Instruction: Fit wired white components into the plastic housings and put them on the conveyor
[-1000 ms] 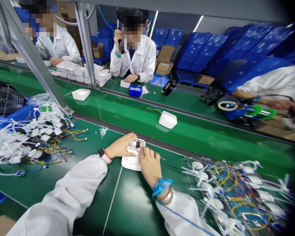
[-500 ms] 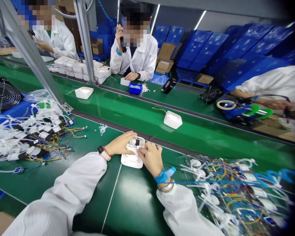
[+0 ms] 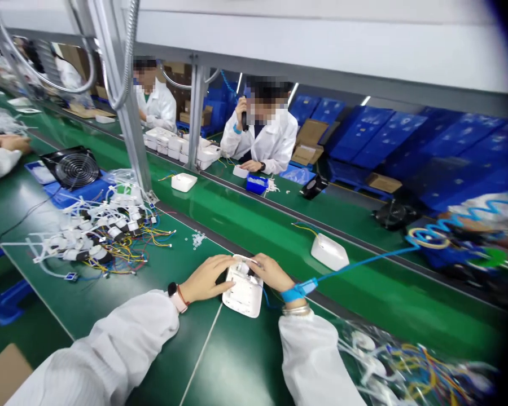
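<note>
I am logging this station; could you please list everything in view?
open casing: one, white, under both hands
wired parts: two heaps, white with multicoloured wires, left and lower right
small rings: many, whitish, near bench
belt: one, green, centre
loose shells: two, white, on belt
stacked shells: several, white, far bench
bin: one, blue, far bench
fans: at least three, black, both benches
boxes: many, blue, background
cartons: several, brown, background
posts: several, silver, left
other people: at least four, in white, around belt
left hand: one, bare, casing's left
right hand: one, bare, casing's top
</note>
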`<state>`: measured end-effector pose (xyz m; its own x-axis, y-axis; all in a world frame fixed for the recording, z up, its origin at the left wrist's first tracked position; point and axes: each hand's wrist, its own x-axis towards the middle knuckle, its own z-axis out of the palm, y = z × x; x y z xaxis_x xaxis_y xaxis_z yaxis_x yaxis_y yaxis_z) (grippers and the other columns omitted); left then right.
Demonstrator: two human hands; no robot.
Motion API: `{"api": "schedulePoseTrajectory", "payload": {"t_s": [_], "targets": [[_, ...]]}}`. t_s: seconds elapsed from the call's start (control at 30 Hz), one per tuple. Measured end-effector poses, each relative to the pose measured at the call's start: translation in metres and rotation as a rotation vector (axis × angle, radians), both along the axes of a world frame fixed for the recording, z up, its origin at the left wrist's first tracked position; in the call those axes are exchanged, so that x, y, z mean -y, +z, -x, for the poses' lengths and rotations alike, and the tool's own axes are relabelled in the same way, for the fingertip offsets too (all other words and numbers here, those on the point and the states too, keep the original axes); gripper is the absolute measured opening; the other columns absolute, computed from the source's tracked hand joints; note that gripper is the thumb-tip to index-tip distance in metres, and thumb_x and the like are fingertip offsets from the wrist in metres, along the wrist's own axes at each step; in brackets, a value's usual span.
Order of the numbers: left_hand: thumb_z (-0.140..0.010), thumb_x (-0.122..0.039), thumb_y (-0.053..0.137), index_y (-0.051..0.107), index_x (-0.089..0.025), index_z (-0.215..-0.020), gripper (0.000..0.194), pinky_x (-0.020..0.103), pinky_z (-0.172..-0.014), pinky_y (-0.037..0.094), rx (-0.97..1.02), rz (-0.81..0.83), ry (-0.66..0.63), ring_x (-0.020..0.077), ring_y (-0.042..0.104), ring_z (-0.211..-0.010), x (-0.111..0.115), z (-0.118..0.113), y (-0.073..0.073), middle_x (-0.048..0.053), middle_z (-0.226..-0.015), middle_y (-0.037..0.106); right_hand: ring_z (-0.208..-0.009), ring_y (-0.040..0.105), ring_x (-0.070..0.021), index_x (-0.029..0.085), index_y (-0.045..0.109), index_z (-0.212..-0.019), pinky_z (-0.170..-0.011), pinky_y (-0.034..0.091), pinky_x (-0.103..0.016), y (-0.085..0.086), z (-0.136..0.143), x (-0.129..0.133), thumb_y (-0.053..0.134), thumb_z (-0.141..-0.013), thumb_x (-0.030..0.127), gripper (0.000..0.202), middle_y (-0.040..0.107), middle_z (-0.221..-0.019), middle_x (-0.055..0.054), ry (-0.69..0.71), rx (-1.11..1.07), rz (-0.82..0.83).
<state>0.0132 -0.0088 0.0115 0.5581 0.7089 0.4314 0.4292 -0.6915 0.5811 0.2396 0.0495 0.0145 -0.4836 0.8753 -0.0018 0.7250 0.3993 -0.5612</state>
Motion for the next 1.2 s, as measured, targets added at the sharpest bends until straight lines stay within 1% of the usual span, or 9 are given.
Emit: {"api": "schedulePoseTrajectory", "payload": {"t_s": [0.17,0.27,0.37,0.5,0.63,0.8,0.93,1.07,1.2], "targets": [[-0.087,-0.031,0.047,0.047,-0.017,-0.120,0.036,0.036,-0.095,0.038,0.093,0.015,0.096,0.0198,0.048,-0.109,0.008,0.025,0.004,0.009,-0.115,0.056,-0.073,0.060,-0.0200,0.016,0.067,-0.072,-0.071,0.045,-0.031,0.005,-0.008,-0.006,0.035,-0.087,0.040,0.042,0.066,-0.079,-0.008,0.020,-0.015,0.009],[-0.087,-0.029,0.046,0.050,-0.017,-0.115,0.030,0.035,-0.091,0.040,0.165,0.026,0.150,0.0191,0.050,-0.103,0.005,0.030,0.005,0.009,-0.110,0.059,-0.083,0.061,-0.0230,0.017,0.067,-0.092,-0.078,0.045,-0.034,0.006,-0.017,-0.019,0.035,-0.086,0.045,0.043,0.068,-0.089,-0.008,-0.174,-0.161,-0.009],[-0.087,-0.028,0.046,0.052,-0.018,-0.113,0.028,0.035,-0.091,0.041,0.178,0.036,0.145,0.0187,0.051,-0.102,0.004,0.029,0.006,0.008,-0.108,0.060,-0.096,0.059,-0.0254,0.018,0.064,-0.101,-0.083,0.046,-0.037,-0.003,-0.023,-0.039,0.049,-0.078,0.046,0.039,0.066,-0.102,-0.007,-0.392,-0.435,0.056],[-0.085,-0.028,0.049,0.052,-0.018,-0.113,0.030,0.035,-0.092,0.040,0.138,0.033,0.098,0.0190,0.050,-0.102,0.008,0.028,0.007,0.007,-0.109,0.060,-0.079,0.063,-0.0228,0.020,0.061,-0.093,-0.066,0.055,-0.037,-0.024,-0.021,-0.062,0.061,-0.068,0.041,0.033,0.068,-0.089,-0.006,-0.648,-0.796,0.385],[-0.084,-0.028,0.049,0.052,-0.018,-0.113,0.031,0.035,-0.092,0.039,0.108,0.037,0.075,0.0190,0.050,-0.102,0.010,0.025,0.004,0.006,-0.109,0.060,-0.077,0.064,-0.0200,0.022,0.056,-0.080,-0.070,0.056,-0.034,-0.036,-0.012,-0.077,0.061,-0.066,0.041,0.024,0.065,-0.076,-0.004,-0.685,-0.903,0.408],[-0.083,-0.025,0.048,0.051,-0.019,-0.113,0.031,0.035,-0.091,0.040,0.083,0.075,0.081,0.0193,0.050,-0.101,0.011,0.021,0.002,0.006,-0.109,0.060,-0.095,0.061,-0.0207,0.021,0.050,-0.092,-0.076,0.056,-0.033,-0.042,0.010,-0.090,0.053,-0.070,0.048,0.034,0.061,-0.097,-0.007,-0.725,-1.031,0.360],[-0.082,-0.022,0.049,0.052,-0.019,-0.113,0.032,0.035,-0.090,0.041,0.077,0.115,0.076,0.0194,0.051,-0.100,0.012,0.017,0.001,0.006,-0.108,0.060,-0.107,0.054,-0.0189,0.021,0.038,-0.109,-0.078,0.055,-0.033,-0.047,0.039,-0.107,0.047,-0.076,0.047,0.042,0.050,-0.118,-0.009,-0.822,-1.118,0.265],[-0.080,-0.020,0.050,0.052,-0.019,-0.113,0.033,0.035,-0.090,0.041,0.069,0.139,0.073,0.0195,0.051,-0.099,0.013,0.014,-0.002,0.006,-0.108,0.060,-0.114,0.049,-0.0187,0.026,0.022,-0.122,-0.081,0.054,-0.036,-0.050,0.071,-0.130,0.042,-0.081,0.043,0.049,0.044,-0.125,-0.009,-0.899,-1.156,0.180],[-0.078,-0.018,0.052,0.053,-0.019,-0.111,0.034,0.034,-0.089,0.042,0.094,0.155,0.083,0.0191,0.051,-0.098,0.014,0.010,-0.002,0.005,-0.107,0.060,-0.105,0.056,-0.0177,0.031,0.016,-0.126,-0.084,0.052,-0.040,-0.053,0.098,-0.150,0.041,-0.080,0.044,0.054,0.049,-0.120,-0.006,-0.820,-1.136,0.128]]}}
